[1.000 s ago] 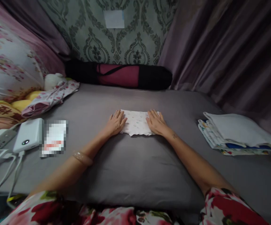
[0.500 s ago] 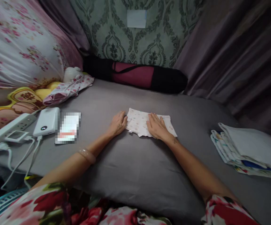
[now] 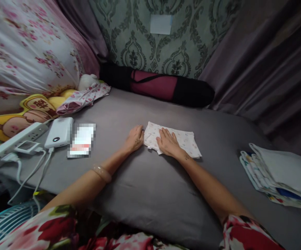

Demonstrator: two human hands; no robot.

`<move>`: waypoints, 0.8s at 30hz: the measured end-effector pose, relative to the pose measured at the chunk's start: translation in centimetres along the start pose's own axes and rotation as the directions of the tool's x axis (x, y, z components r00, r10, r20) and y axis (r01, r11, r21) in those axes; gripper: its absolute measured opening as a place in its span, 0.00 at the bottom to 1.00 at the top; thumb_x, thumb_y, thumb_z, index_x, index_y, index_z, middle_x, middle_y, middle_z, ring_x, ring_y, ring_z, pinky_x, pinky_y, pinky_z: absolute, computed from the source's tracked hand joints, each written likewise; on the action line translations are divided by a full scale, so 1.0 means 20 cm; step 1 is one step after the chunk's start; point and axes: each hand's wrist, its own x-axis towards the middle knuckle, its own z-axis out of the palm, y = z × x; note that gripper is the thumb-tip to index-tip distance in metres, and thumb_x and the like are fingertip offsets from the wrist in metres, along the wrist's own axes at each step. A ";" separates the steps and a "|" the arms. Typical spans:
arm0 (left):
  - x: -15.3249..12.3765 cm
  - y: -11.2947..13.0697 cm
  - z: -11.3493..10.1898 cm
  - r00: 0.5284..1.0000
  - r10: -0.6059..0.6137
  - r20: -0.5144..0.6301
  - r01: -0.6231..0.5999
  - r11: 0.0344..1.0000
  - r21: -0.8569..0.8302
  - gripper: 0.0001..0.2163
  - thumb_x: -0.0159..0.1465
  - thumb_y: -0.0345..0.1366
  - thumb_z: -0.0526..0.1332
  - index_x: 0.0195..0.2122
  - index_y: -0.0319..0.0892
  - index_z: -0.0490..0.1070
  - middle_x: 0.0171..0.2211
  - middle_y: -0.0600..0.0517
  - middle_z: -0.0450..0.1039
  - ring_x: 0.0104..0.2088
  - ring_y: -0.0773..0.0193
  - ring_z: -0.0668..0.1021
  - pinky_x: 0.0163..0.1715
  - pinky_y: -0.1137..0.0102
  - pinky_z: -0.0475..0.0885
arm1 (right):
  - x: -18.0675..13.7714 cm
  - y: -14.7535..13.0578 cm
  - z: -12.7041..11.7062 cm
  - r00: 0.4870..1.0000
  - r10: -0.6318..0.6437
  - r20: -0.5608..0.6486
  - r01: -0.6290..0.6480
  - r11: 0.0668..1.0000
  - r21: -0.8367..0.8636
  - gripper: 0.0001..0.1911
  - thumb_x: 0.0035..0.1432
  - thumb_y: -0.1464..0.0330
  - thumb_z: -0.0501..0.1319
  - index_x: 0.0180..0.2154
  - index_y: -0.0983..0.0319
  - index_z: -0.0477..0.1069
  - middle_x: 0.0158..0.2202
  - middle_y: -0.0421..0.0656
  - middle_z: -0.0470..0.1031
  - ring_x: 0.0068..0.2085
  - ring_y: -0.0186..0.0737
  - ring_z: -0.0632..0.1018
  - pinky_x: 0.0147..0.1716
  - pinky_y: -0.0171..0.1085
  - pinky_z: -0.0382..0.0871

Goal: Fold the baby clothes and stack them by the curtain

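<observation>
A small folded white garment (image 3: 189, 140) with faint little prints lies flat on the grey bed sheet (image 3: 150, 187). My right hand (image 3: 168, 143) rests palm down on its left half, fingers stretched out and slightly apart. Against the garment's left edge sits my left hand (image 3: 135, 139), palm down on the sheet. Its fingers are bent a little and lie close together, with the tips partly hidden. Nothing shows in its grasp.
At right lies a stack of folded cloths (image 3: 283, 173). A long black and maroon bag (image 3: 155, 85) lies along the wall. On the left are a power strip (image 3: 17, 142), a white power bank (image 3: 59, 132), a blurred-out flat item (image 3: 82, 140), cables and a yellow cushion (image 3: 22, 119).
My right hand has slid left across the garment, uncovering more of its right half. My left hand stays by the left edge. The whole view has shifted slightly.
</observation>
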 end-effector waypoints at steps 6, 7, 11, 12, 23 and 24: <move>0.00 -0.01 0.00 1.000 0.027 -0.007 -0.027 0.999 -0.024 0.18 0.69 0.35 0.43 0.57 0.39 0.62 0.55 0.42 0.69 0.56 0.59 0.70 0.58 0.63 0.64 | 0.11 -0.12 0.01 0.995 -0.031 -0.096 0.035 0.999 0.040 0.31 0.69 0.62 0.40 0.67 0.70 0.49 0.69 0.52 0.48 0.69 0.49 0.50 0.66 0.52 0.40; 0.00 -0.01 0.00 1.000 0.029 -0.011 -0.029 0.999 -0.033 0.18 0.69 0.35 0.43 0.56 0.39 0.62 0.54 0.43 0.70 0.56 0.59 0.71 0.57 0.63 0.64 | 0.13 -0.13 0.03 0.994 -0.032 -0.103 0.036 0.998 0.042 0.31 0.69 0.62 0.40 0.67 0.69 0.49 0.69 0.51 0.49 0.69 0.48 0.50 0.66 0.52 0.40; 0.00 -0.01 0.01 0.998 0.050 -0.030 -0.051 0.997 -0.062 0.16 0.69 0.34 0.45 0.55 0.38 0.63 0.53 0.41 0.70 0.55 0.57 0.71 0.57 0.61 0.65 | 0.15 -0.15 0.08 0.991 -0.026 -0.128 0.033 0.998 0.047 0.30 0.69 0.62 0.42 0.67 0.68 0.50 0.69 0.51 0.50 0.68 0.48 0.51 0.65 0.52 0.40; 0.00 -0.01 0.01 0.998 0.050 -0.033 -0.052 0.996 -0.066 0.16 0.69 0.34 0.45 0.55 0.37 0.63 0.53 0.40 0.70 0.55 0.57 0.71 0.57 0.61 0.65 | 0.15 -0.15 0.08 0.991 -0.027 -0.128 0.034 0.998 0.049 0.30 0.68 0.62 0.42 0.67 0.69 0.50 0.69 0.51 0.50 0.68 0.48 0.51 0.65 0.52 0.40; 0.01 -0.02 0.01 0.995 0.084 -0.045 -0.087 0.995 -0.054 0.18 0.68 0.34 0.44 0.56 0.36 0.62 0.54 0.39 0.70 0.56 0.57 0.72 0.57 0.62 0.65 | 0.22 -0.22 0.08 0.982 -0.105 -0.154 0.117 0.990 0.072 0.30 0.68 0.64 0.42 0.66 0.71 0.52 0.69 0.51 0.51 0.68 0.48 0.53 0.65 0.52 0.41; 0.01 -0.02 0.01 0.996 0.086 -0.039 -0.088 0.995 -0.044 0.18 0.68 0.34 0.44 0.56 0.36 0.62 0.54 0.39 0.70 0.56 0.57 0.72 0.57 0.62 0.65 | 0.23 -0.22 0.09 0.982 -0.102 -0.160 0.116 0.990 0.076 0.30 0.68 0.64 0.42 0.66 0.71 0.52 0.69 0.51 0.51 0.68 0.48 0.53 0.65 0.52 0.41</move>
